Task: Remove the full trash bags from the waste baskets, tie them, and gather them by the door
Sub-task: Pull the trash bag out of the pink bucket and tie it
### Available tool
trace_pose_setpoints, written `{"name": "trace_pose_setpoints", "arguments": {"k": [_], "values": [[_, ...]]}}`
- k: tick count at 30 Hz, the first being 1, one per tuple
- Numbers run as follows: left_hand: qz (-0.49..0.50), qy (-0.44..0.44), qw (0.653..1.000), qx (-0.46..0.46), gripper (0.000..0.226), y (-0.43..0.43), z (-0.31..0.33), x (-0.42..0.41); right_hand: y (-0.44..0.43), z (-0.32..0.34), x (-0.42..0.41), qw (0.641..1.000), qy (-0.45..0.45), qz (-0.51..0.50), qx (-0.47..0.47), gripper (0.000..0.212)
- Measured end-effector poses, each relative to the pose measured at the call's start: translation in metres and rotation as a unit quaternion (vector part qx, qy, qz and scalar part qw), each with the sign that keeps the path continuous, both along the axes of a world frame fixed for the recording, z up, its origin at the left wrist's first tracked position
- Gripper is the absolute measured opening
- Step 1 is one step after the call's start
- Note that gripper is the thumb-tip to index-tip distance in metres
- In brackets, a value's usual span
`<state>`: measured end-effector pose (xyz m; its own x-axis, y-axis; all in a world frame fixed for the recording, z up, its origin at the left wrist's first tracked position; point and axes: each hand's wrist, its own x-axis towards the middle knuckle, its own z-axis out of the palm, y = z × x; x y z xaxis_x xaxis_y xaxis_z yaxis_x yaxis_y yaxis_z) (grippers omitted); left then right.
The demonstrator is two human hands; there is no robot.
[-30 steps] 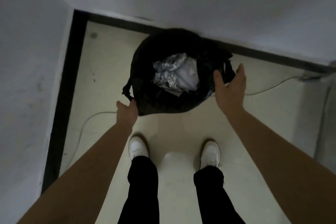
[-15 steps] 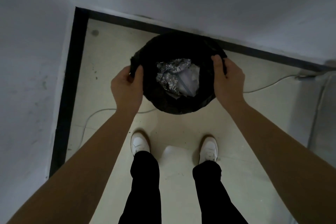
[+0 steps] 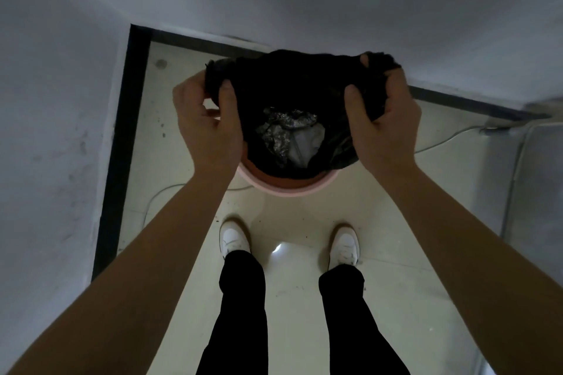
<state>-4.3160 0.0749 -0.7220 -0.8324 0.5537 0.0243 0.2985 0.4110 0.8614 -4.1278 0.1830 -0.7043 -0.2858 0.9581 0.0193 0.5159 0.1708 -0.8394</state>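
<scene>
While the left hand (image 3: 207, 128) and right hand (image 3: 382, 125) each grip bunched bag (image 3: 292, 85) edge at 9 and 3 o'clock above the basket (image 3: 286, 187), lift straight up, evenly.

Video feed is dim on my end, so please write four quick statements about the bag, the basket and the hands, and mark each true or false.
1. Both hands grip the black trash bag at its rim. True: left hand and right hand each bunch the rim.
2. The waste basket is blue. False: its exposed rim is pink.
3. Crumpled foil shows inside the bag. True.
4. The bag is already tied shut. False: its mouth is held open, with the contents visible.
</scene>
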Motion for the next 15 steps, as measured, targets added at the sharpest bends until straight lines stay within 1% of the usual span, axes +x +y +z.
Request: {"name": "trace_pose_setpoints", "arguments": {"k": [2,3,4,6,8,10,11,13,15], "values": [[-0.032,0.035,0.997,-0.056,0.032,-0.011,-0.012,-0.006,-0.002,-0.010,0.008,0.997,-0.070,0.002,-0.015,0.028],[-0.056,0.041,0.993,-0.095,0.041,-0.019,-0.021,-0.010,-0.004,-0.017,0.013,0.994,-0.103,-0.003,-0.042,0.035],[-0.085,0.038,0.986,-0.140,0.055,-0.027,-0.028,-0.012,-0.008,-0.025,0.018,0.989,-0.123,-0.007,-0.076,0.046],[-0.145,0.017,0.962,-0.229,0.088,-0.047,-0.041,-0.011,-0.021,-0.039,0.029,0.985,-0.126,-0.016,-0.120,0.072],[-0.174,-0.020,0.942,-0.287,0.114,-0.068,-0.053,-0.008,-0.040,-0.052,0.040,0.986,-0.127,-0.032,-0.107,0.092],[-0.154,-0.092,0.937,-0.301,0.129,-0.084,-0.060,-0.006,-0.062,-0.066,0.048,0.984,-0.159,-0.046,-0.062,0.102],[-0.126,-0.125,0.938,-0.296,0.132,-0.089,-0.064,-0.006,-0.073,-0.073,0.050,0.983,-0.175,-0.045,-0.036,0.103],[-0.065,-0.158,0.941,-0.292,0.134,-0.094,-0.069,-0.008,-0.091,-0.083,0.053,0.983,-0.181,-0.031,0.006,0.097],[-0.034,-0.189,0.926,-0.324,0.136,-0.097,-0.077,-0.012,-0.103,-0.087,0.052,0.986,-0.162,-0.046,0.001,0.094]]}}
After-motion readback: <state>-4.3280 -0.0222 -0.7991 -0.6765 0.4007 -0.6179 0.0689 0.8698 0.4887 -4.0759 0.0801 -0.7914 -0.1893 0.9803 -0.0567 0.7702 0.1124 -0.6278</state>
